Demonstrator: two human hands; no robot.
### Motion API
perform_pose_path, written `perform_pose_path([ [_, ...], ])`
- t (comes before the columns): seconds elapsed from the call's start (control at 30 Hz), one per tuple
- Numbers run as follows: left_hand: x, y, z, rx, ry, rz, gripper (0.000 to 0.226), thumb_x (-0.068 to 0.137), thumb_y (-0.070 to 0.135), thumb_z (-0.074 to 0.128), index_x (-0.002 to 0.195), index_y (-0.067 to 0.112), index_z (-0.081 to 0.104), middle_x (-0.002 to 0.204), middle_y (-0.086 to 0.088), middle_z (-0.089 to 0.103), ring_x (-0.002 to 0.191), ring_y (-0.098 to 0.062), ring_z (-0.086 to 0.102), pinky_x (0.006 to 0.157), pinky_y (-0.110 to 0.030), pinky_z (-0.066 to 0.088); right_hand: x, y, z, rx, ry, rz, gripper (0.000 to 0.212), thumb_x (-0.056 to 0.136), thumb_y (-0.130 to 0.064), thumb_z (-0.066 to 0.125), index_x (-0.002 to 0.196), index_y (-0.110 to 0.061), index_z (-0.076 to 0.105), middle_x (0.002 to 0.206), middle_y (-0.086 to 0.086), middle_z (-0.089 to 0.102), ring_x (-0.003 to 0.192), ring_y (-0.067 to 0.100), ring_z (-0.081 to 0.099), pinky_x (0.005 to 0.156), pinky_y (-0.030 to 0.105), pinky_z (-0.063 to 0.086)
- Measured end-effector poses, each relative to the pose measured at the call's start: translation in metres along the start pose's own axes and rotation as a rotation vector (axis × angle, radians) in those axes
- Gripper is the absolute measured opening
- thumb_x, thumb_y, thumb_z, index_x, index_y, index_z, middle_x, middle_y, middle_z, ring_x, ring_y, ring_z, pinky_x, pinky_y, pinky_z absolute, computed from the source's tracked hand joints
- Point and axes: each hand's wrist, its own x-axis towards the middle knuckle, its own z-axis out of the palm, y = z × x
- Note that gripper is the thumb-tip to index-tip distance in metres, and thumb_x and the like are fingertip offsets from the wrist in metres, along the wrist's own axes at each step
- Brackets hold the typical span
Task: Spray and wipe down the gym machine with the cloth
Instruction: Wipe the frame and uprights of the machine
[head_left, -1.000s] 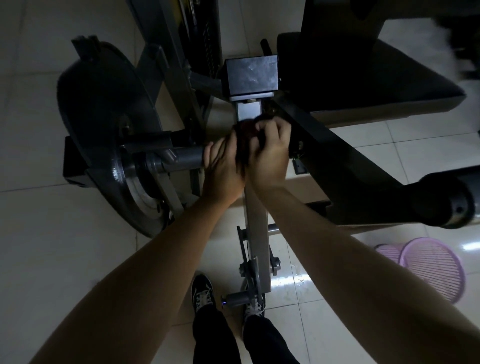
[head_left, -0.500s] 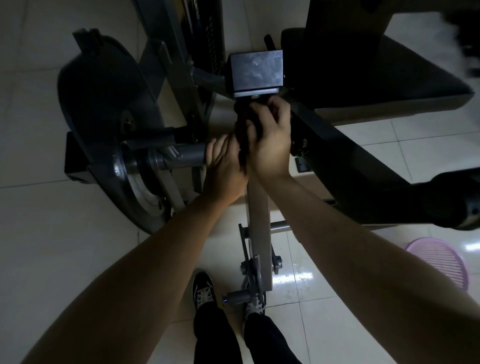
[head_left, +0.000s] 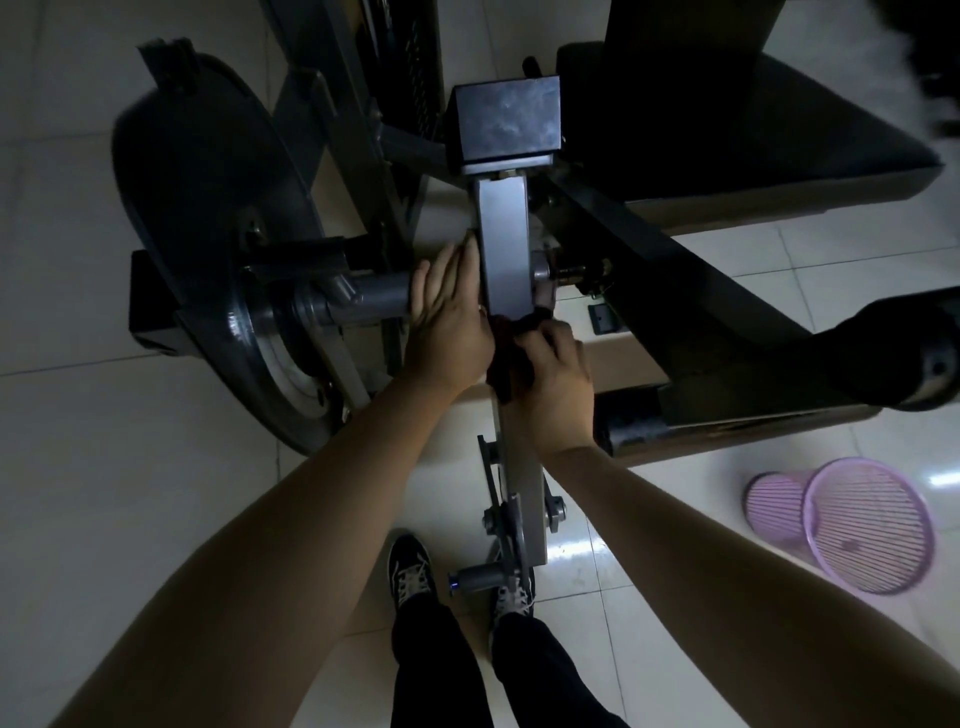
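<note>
My right hand (head_left: 553, 384) pinches the dark cloth (head_left: 511, 358) at frame center; the grey upright bar (head_left: 504, 244) runs lengthwise above it, left hand (head_left: 449, 322) flat alongside.

Head-worn camera looks steeply down, close over the gym machine (head_left: 503, 249) and floor (head_left: 78, 467).

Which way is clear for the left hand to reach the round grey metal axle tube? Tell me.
Probably yes: the left hand lies open right at the end of the round grey metal axle tube, with nothing between them.
</note>
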Motion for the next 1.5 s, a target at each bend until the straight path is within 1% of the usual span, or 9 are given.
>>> perform_pose_path([
  [0.2,-0.030,0.001,0.008,0.024,0.351,-0.100,0.027,0.090,0.025,0.062,0.115,0.016,0.057,0.120,-0.012,0.056,0.112,-0.035,0.049,0.094,-0.048,0.044,0.012,-0.003,-0.016,0.149,0.092,0.003,0.035,0.083,-0.008,0.070,0.118,-0.012,0.069,0.129,0.014,0.054,0.113,0.031,0.057,0.095,0.035,0.050],
  [0.4,-0.043,0.003,0.036,-0.428,-0.127,-0.544,0.048,0.102,0.056,0.034,0.129,0.018,0.046,0.108,-0.013,0.057,0.089,-0.025,0.059,0.066,-0.025,0.044,0.094,-0.046,-0.017,0.153,0.190,-0.023,0.037,0.089,-0.009,0.059,0.125,-0.017,0.066,0.137,0.011,0.050,0.120,0.030,0.044,0.098,0.020,0.030],
  [0.5,-0.043,0.013,0.037,-0.626,-0.189,-0.667,0.034,0.109,0.036,0.036,0.137,0.018,0.042,0.099,-0.014,0.059,0.062,-0.014,0.052,0.044,-0.011,0.033,0.088,-0.038,-0.012,0.118,0.162,-0.038,0.026,0.091,-0.012,0.060,0.115,-0.018,0.069,0.135,0.009,0.050,0.120,0.030,0.046,0.096,0.021,0.032],
  [0.6,-0.042,0.019,0.031,-0.865,-0.148,-0.746,0.030,0.109,0.024,0.041,0.139,0.021,0.040,0.107,-0.001,0.062,0.075,-0.006,0.058,0.062,-0.023,0.044,0.066,-0.025,-0.008,0.072,0.098,-0.057,0.024,0.091,-0.012,0.060,0.113,-0.017,0.068,0.132,0.008,0.050,0.121,0.030,0.044,0.096,0.030,0.040],
  [0.73,-0.048,0.025,0.029,-0.994,-0.160,-0.752,0.014,0.110,0.027,0.032,0.116,0.024,0.044,0.110,0.001,0.059,0.093,-0.015,0.059,0.083,-0.042,0.052,0.029,-0.012,0.000,0.062,0.052,-0.016,0.022,0.085,-0.012,0.070,0.106,-0.017,0.070,0.123,0.008,0.054,0.115,0.030,0.045,0.081,0.017,0.031],
  [0.9,-0.054,0.020,0.031,-0.972,-0.197,-0.853,0.032,0.106,0.050,0.035,0.127,0.027,0.043,0.098,0.000,0.062,0.081,-0.014,0.061,0.065,-0.031,0.049,-0.005,0.005,0.003,0.104,-0.011,0.053,0.021,0.081,-0.010,0.071,0.102,-0.013,0.071,0.113,0.011,0.059,0.099,0.033,0.056,0.079,0.033,0.048],
  [1.1,-0.055,0.024,0.032,-1.004,-0.178,-0.859,0.040,0.107,0.044,0.036,0.136,0.018,0.043,0.102,0.002,0.063,0.081,-0.008,0.059,0.054,-0.014,0.047,0.027,-0.018,-0.020,0.176,0.056,0.029,0.019,0.086,-0.011,0.067,0.105,-0.012,0.071,0.117,0.010,0.054,0.105,0.029,0.058,0.086,0.034,0.051],
  [1.27,-0.055,0.016,0.036,-0.819,-0.230,-0.839,0.037,0.105,0.055,0.033,0.132,0.032,0.045,0.090,0.010,0.059,0.073,-0.006,0.054,0.062,-0.029,0.041,0.102,-0.053,-0.020,0.085,0.200,-0.051,0.029,0.082,-0.007,0.067,0.109,-0.015,0.071,0.127,0.012,0.055,0.117,0.033,0.050,0.097,0.029,0.039],
  [1.5,-0.055,0.019,0.038,-0.841,-0.199,-0.849,0.025,0.107,0.044,0.039,0.127,0.031,0.044,0.087,0.010,0.058,0.071,-0.009,0.052,0.071,-0.039,0.045,0.067,-0.034,-0.002,-0.067,0.050,-0.051,0.024,0.089,-0.014,0.067,0.109,-0.027,0.070,0.137,0.007,0.042,0.126,0.034,0.034,0.086,0.036,0.050],
])
